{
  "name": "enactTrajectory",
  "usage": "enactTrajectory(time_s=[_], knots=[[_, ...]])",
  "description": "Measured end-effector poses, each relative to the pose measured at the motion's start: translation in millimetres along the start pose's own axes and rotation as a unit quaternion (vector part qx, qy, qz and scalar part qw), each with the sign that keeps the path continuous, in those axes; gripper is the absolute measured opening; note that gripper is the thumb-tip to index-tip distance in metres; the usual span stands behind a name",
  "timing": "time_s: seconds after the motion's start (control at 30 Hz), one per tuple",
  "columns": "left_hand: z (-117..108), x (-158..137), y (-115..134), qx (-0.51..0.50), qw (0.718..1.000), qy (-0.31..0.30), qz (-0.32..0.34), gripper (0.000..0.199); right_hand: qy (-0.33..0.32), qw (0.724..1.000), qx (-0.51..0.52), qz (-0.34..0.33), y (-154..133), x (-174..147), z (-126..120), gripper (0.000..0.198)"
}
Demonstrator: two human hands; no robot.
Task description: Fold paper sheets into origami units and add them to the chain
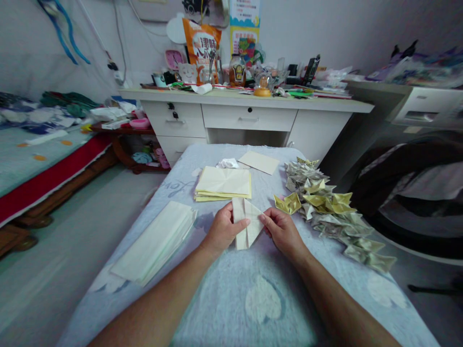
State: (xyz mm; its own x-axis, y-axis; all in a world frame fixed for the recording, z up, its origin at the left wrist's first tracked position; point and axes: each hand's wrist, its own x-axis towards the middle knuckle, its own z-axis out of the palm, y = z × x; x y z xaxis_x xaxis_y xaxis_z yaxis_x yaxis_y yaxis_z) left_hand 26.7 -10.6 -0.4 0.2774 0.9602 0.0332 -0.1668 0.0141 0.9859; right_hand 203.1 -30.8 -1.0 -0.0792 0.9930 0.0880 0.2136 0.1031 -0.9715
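A partly folded cream sheet of paper [249, 224] is held between both hands just above the cloth-covered table. My left hand [224, 229] pinches its left side, thumb lying across the front. At the paper's right corner, my right hand [280, 229] grips the edge between thumb and fingers. Beyond them lies a stack of cream and yellow paper [224, 180]. Left of my forearm is a pile of long folded white paper [159, 241]. Folded gold and silver paper pieces [329, 207] are heaped to the right, with one gold folded piece [288, 203] near my right hand.
A pale card [259, 162] and crumpled white paper [227, 164] lie at the table's far end. Behind stands a white desk [249, 118] crowded with jars and an orange bag [202, 48]. A washing machine [430, 108] is at right, a bed [47, 154] at left.
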Motion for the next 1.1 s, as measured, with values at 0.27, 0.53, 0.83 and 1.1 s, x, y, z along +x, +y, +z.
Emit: enactTrajectory(time_s=[0.27, 0.53, 0.83, 1.1], knots=[[-3, 2, -1, 0.02, 0.998, 0.038, 0.041, 0.044, -0.041, 0.994, 0.09, 0.044, 3, 1, 5, 0.03], [0, 0, 2, 0.009, 0.996, 0.066, 0.053, 0.055, -0.051, 0.981, 0.182, 0.051, 4, 2, 12, 0.052], [-6, 0, 7, 0.242, 0.964, 0.07, 0.09, 0.029, -0.022, 0.999, -0.02, -0.011, 7, 1, 2, 0.036], [-4, -4, 7, 0.351, 0.934, -0.025, 0.062, 0.029, -0.018, 0.962, -0.264, -0.066, 1, 0, -2, 0.002]])
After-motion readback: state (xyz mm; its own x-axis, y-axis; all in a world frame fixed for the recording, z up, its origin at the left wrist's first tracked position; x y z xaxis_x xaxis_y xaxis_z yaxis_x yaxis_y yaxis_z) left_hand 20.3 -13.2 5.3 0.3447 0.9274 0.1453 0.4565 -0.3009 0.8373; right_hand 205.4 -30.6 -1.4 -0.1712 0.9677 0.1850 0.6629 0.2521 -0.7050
